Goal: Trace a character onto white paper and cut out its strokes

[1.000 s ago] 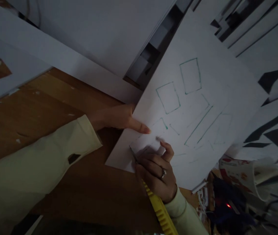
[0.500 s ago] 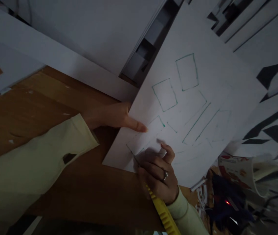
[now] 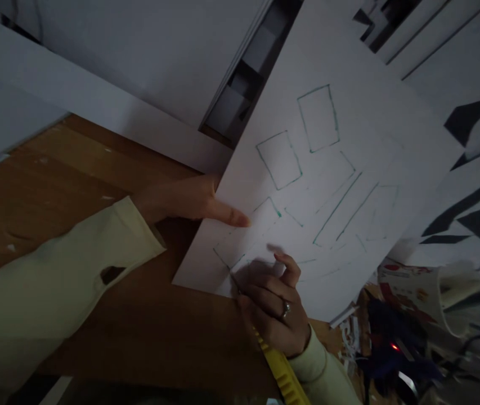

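My left hand (image 3: 197,198) grips the left edge of a white board (image 3: 336,50), its thumb flat on top and its fingers hidden underneath. Green outlines are drawn on the board: two rectangles, long slanted lines and fainter strokes. In my right hand (image 3: 279,306), which wears a ring, is a yellow utility knife (image 3: 279,368), its ribbed handle running back under the palm. The thin dark blade lies over the near edge of the board, close to the drawn lines; whether it has gone into the board I cannot tell. The little finger is raised just above the surface.
Under the board is a brown wooden table (image 3: 75,152) with white scraps. A larger white panel (image 3: 147,50) with cut openings lies beyond. A printed paper bucket (image 3: 412,292) stands at the right, by a dark object with a red light (image 3: 394,346). Dark cut-out shapes show at far right.
The view has shifted slightly, so the board and left hand sit a little further left in the picture. Both hands keep their grips; the knife has barely moved.
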